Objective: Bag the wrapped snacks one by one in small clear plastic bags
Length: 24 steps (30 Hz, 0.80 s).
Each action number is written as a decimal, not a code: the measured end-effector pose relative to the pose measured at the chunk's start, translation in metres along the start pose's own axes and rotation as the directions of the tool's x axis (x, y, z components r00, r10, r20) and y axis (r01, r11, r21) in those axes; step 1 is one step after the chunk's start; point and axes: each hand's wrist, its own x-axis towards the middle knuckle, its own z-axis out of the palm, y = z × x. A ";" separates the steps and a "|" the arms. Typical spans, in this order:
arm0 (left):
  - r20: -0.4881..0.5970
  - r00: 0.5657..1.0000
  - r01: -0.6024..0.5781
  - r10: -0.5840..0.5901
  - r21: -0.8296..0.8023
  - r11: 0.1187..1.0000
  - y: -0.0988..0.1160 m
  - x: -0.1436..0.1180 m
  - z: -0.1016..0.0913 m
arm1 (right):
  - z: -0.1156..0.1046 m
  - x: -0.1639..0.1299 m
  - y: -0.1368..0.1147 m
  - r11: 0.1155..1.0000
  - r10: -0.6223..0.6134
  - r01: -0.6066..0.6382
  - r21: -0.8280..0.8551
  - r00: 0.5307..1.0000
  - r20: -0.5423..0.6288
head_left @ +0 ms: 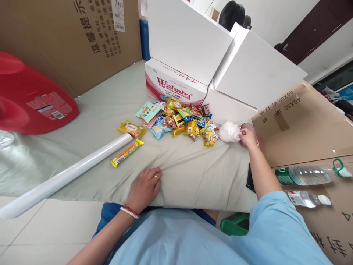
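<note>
We saw the white bag (229,131) bunched on the cloth (176,173), just right of the snack pile (179,119). Our right hand (248,135) pinched its edge, fingers closed on the plastic. Our left hand (145,188) lay flat and open on the cloth's near edge, holding nothing. A long snack bar (127,152) and a white roll (63,176) lay to the left; 2 bottles (303,175) rested on cardboard at right.
</note>
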 end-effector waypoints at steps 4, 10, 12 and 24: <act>-0.012 0.999 0.043 -0.045 -0.114 0.993 -0.001 -0.002 -0.004 | -0.009 -0.032 -0.014 0.995 -0.046 0.063 0.075 0.977 -0.209; 0.136 0.926 0.357 -0.351 -0.619 0.700 0.032 0.001 -0.015 | 0.031 -0.191 -0.041 0.775 -0.118 0.078 0.627 0.993 0.022; 0.394 0.857 0.509 -0.332 -0.749 0.424 0.053 0.007 -0.013 | 0.060 -0.260 -0.048 0.814 -0.195 -0.022 0.580 0.931 0.310; 0.594 0.687 0.714 -0.420 -0.659 0.237 0.051 -0.015 -0.019 | 0.009 -0.105 0.071 0.958 0.095 -0.168 -0.230 0.950 -0.298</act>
